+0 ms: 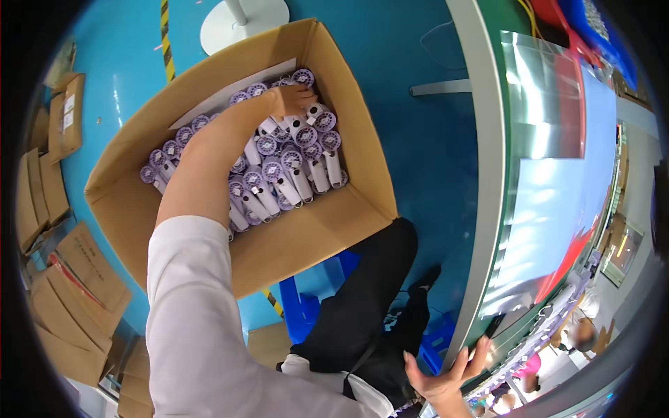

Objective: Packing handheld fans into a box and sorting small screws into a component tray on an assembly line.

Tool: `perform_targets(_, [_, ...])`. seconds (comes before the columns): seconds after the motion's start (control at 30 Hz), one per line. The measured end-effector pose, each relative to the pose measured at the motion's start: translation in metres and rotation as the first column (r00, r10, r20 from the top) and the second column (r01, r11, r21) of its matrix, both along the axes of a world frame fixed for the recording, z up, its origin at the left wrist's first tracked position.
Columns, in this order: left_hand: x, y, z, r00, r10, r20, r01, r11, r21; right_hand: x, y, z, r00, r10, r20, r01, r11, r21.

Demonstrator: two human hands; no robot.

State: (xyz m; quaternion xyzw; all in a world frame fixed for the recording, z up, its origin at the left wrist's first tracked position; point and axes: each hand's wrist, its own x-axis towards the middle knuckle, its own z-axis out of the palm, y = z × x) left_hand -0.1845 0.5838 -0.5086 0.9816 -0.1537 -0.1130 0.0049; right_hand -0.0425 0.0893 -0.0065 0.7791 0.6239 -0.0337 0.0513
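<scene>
The left hand (293, 99) reaches deep into an open cardboard box (132, 202) that stands on the blue floor (432, 160). Its fingers curl down among the white and purple handheld fans (293, 177), which fill the box in tight rows; I cannot tell if the fingers already pinch 1 of them. The right hand (446, 376) is far from the box, at the lower edge of the view. Its fingers are spread and they rest on the rim of the green worktable (488, 209). Flattened cartons (63, 299) lie at the left.
</scene>
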Motion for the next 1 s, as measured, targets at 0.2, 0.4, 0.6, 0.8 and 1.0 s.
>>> perform_targets(0.2, [0.024, 0.015, -0.031, 0.995, -0.095, -0.034, 0.091, 0.991, -0.101, 0.004, -0.008, 0.003, 1.0, -0.011, 0.005, 0.011, 1.0, 0.015])
perform_targets(0.4, [0.025, -0.001, -0.044, 1.0, 0.001, 0.006, 0.0, 0.998, -0.065, 0.013, 0.006, 0.003, 0.99, 0.139, -0.019, -0.139, 0.99, 0.039])
perform_targets(0.6, [0.013, -0.049, -0.024, 0.858, 0.452, 0.244, -0.473, 0.881, 0.031, 0.006, -0.001, 0.002, 0.993, 0.107, 0.041, -0.109, 0.993, 0.054])
perform_targets(0.8, [-0.02, -0.115, 0.02, 0.473, 0.826, 0.307, -0.781, 0.554, -0.288, -0.001, 0.009, -0.005, 0.994, 0.096, -0.058, -0.091, 0.992, 0.088])
perform_targets(1.0, [-0.058, -0.201, 0.203, -0.148, 0.986, -0.074, -0.476, -0.137, -0.869, 0.006, 0.042, -0.002, 0.965, 0.149, -0.218, -0.109, 0.977, 0.184])
